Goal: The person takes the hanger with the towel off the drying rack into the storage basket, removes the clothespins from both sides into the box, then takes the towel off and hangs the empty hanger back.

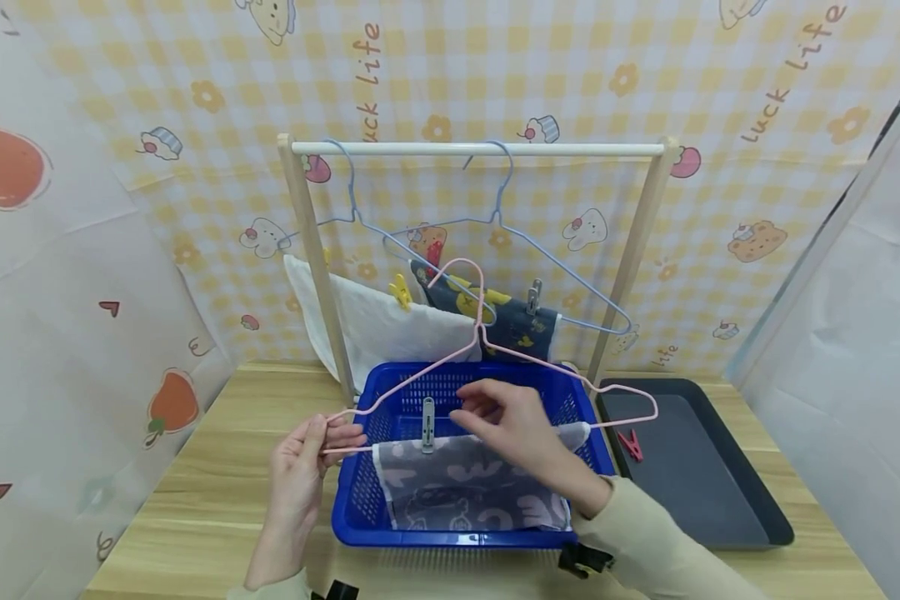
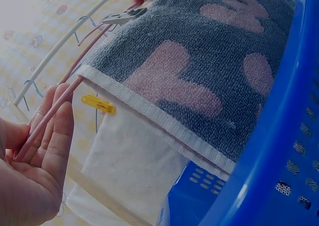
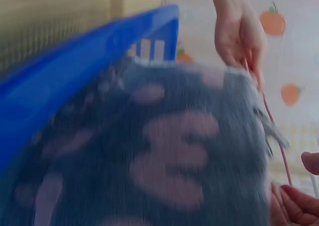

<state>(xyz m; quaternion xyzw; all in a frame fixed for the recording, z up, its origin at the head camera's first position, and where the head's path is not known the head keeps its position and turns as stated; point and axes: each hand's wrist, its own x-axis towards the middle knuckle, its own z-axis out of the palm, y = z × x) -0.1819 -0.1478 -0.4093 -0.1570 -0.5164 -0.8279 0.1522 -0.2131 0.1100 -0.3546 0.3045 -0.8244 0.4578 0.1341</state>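
Observation:
A pink hanger [image 1: 420, 372] is held at its left corner by my left hand [image 1: 303, 458], thumb and fingers around the wire. Over its bottom bar hangs a grey-blue towel [image 1: 465, 492] with pink shapes and a white edge. One grey clothespin [image 1: 428, 425] clips the towel to the bar, left of the middle. My right hand [image 1: 513, 425] hovers at the towel's upper edge, thumb and fingertips apart with nothing between them. In the right wrist view, its fingers [image 3: 294, 206] show beside the hanger wire. The towel's lower part overlaps the blue basket [image 1: 465, 538].
Behind stands a rack with a white rod [image 1: 420, 149]. Two blue hangers on it carry a white cloth [image 1: 375, 325] with a yellow clothespin [image 1: 401, 292] and a dark patterned cloth [image 1: 521, 329] with a grey clothespin [image 1: 534, 297]. At right, a dark tray [image 1: 705, 467] holds a red clothespin [image 1: 631, 445].

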